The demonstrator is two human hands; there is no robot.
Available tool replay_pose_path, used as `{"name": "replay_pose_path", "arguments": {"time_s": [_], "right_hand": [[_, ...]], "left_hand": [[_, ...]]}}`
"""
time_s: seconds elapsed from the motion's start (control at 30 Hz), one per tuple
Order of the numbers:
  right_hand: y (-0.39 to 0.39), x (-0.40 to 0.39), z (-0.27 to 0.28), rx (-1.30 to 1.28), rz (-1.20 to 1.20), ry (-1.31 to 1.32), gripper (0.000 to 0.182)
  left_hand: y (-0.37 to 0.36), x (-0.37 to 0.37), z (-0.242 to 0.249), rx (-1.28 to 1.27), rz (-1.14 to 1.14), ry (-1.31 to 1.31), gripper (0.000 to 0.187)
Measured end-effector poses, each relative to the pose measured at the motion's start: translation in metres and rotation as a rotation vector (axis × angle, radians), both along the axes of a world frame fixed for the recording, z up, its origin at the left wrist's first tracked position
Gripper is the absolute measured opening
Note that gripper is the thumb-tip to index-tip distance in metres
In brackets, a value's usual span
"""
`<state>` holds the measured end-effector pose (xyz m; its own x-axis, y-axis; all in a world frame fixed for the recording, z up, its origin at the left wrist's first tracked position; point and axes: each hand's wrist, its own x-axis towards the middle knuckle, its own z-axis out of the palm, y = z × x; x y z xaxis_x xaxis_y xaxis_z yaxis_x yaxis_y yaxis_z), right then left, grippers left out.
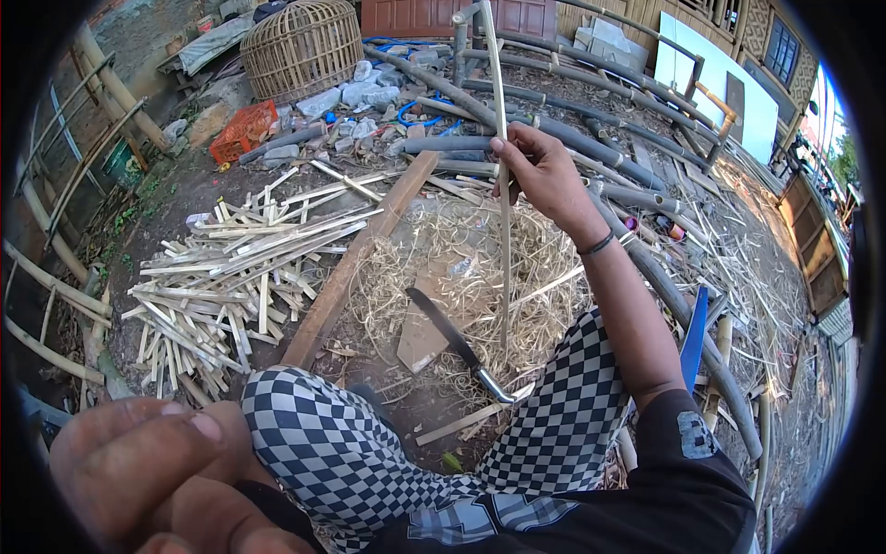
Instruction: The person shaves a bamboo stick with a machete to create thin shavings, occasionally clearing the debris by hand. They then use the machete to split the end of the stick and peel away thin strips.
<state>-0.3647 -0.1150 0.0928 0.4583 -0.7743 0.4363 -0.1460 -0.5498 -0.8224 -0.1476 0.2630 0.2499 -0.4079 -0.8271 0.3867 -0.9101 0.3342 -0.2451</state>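
Observation:
My right hand (540,175) is raised in front of me, thumb and fingers pinching a long thin bamboo strip (505,249). The strip stands nearly upright, its lower end over the curly shavings (544,263). Very near the camera at lower left, my left hand (152,462) has its fingers curled in; whether anything is in them is hidden. Between my knees a knife with a long dark blade (441,319) lies over the shavings and a flat brown piece (429,332).
A wooden beam (369,249) slants beside my knee. Left of it lies a pile of split bamboo sticks (231,277). Bamboo poles (628,166) cross the right side, near a blue saw blade (694,337). An orange crate (242,131) and a woven bamboo cage (303,51) stand behind.

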Motion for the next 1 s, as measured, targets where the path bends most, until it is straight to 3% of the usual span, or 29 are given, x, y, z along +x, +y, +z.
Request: {"name": "replay_pose_path", "arguments": {"time_s": [0.03,0.17,0.27,0.33,0.37,0.43,0.47,0.6,0.73,0.8,0.83,0.9,1.0], "right_hand": [[-0.001,0.0,-0.001,-0.016,-0.01,0.008,0.026],[0.0,0.0,0.0,0.009,-0.017,0.013,0.027],[-0.001,0.0,-0.001,-0.014,-0.014,0.012,0.027],[0.001,0.0,-0.001,-0.009,-0.023,-0.005,0.027],[0.002,0.001,0.0,-0.003,-0.029,-0.018,0.027],[0.001,0.001,0.0,-0.017,-0.046,-0.017,0.027],[0.002,0.001,0.0,-0.027,-0.059,-0.008,0.028],[0.002,0.003,-0.001,-0.06,-0.064,-0.014,0.029],[0.003,0.005,-0.002,-0.058,-0.069,-0.018,0.029],[0.004,0.007,-0.002,-0.05,-0.06,-0.03,0.029],[0.004,0.008,-0.002,-0.051,-0.032,-0.023,0.029],[0.007,0.009,0.001,-0.072,0.013,0.022,0.024],[0.014,0.009,0.006,-0.011,-0.002,0.065,0.024]], "left_hand": [[-0.001,0.001,-0.008,-0.15,0.004,0.051,0.02],[0.003,0.006,-0.008,-0.087,0.065,0.06,0.022],[0.0,0.008,-0.013,-0.145,-0.026,0.092,0.023],[-0.006,0.0,-0.019,-0.298,0.008,-0.362,0.025],[-0.017,0.003,-0.023,-0.299,0.005,-0.367,0.025],[-0.056,0.016,-0.029,-0.45,-0.614,0.048,0.026],[-0.073,0.02,-0.035,-0.447,-0.619,0.044,0.026],[-0.132,0.037,-0.056,-0.855,-0.752,0.352,0.027],[-0.188,0.044,-0.051,-0.575,-0.712,0.566,0.018],[-0.21,0.037,-0.065,-0.386,-0.568,0.9,0.012],[-0.211,0.033,-0.067,-0.391,-0.568,0.901,0.012],[-0.211,0.022,-0.071,-0.102,-0.402,1.073,0.016],[-0.187,0.004,-0.061,0.012,-0.651,1.184,0.025]]}}
